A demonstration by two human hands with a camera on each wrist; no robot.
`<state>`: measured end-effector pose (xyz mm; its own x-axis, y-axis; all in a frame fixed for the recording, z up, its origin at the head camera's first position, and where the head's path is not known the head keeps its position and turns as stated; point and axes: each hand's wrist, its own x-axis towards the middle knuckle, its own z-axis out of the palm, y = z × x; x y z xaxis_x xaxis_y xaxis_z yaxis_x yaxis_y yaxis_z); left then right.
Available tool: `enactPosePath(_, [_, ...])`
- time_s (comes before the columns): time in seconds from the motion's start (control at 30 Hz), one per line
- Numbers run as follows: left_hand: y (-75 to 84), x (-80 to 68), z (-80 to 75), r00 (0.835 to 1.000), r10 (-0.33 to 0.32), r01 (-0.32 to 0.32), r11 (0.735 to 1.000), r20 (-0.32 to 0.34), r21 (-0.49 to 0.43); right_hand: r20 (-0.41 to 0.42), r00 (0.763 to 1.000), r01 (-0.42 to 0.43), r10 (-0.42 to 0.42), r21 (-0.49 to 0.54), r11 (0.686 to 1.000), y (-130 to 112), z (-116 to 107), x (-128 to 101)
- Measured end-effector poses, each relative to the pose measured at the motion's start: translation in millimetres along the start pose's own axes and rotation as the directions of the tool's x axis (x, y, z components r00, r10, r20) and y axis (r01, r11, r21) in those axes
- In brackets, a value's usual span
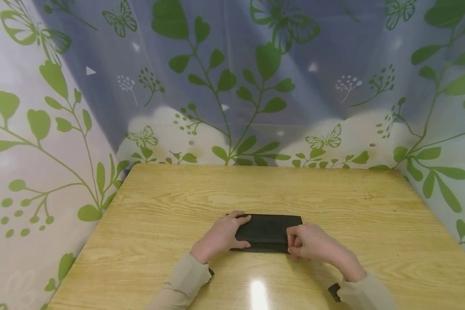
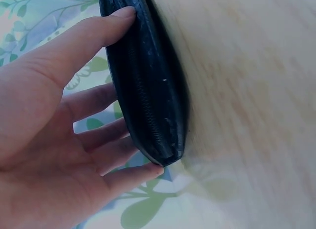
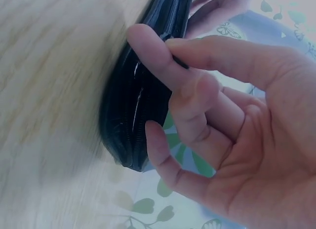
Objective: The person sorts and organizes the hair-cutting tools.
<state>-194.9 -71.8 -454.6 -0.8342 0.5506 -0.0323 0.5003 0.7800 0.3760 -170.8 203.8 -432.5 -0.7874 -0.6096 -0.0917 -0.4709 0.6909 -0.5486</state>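
A black zip wallet (image 1: 269, 228) lies on the wooden table, its zipper edge towards me. My left hand (image 1: 222, 234) grips its left end, thumb on the near zipper edge and fingers spread along the end and top. In the left wrist view the zipper teeth (image 2: 143, 103) run along the wallet's edge. At the near right corner is my right hand (image 1: 314, 243); its thumb and forefinger pinch a small dark tab, seemingly the zipper pull (image 3: 181, 63), mostly hidden by the fingertips. The other fingers curl beside the wallet.
The light wooden table (image 1: 170, 198) extends around the wallet. Behind it and at both sides hang curtains (image 1: 224, 107) printed with green leaves and butterflies. Beige sleeves (image 1: 186, 275) and dark wrist straps show at both wrists.
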Motion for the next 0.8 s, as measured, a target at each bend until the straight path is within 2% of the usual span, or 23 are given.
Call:
enactPosePath(0.23, [12.6,5.7,-3.0,1.000,-0.017,0.017,0.995,0.000,0.100,-0.075,0.997,-0.033,0.024,-0.127,0.991,-12,5,2])
enactPosePath(0.4, [21.1,13.5,0.9,0.999,-0.039,0.036,0.995,0.031,0.090,-0.137,0.989,-0.087,0.058,-0.216,0.972,-17,13,5])
enactPosePath(0.53, [29.5,22.8,7.8,0.999,-0.031,0.028,0.997,0.044,0.072,-0.148,0.986,-0.106,0.076,-0.204,0.973,-18,17,6])
enactPosePath(0.8, [44.5,36.9,17.7,1.000,0.016,-0.017,0.994,0.014,0.108,-0.156,0.988,-0.042,0.010,-0.199,0.979,-17,17,6])
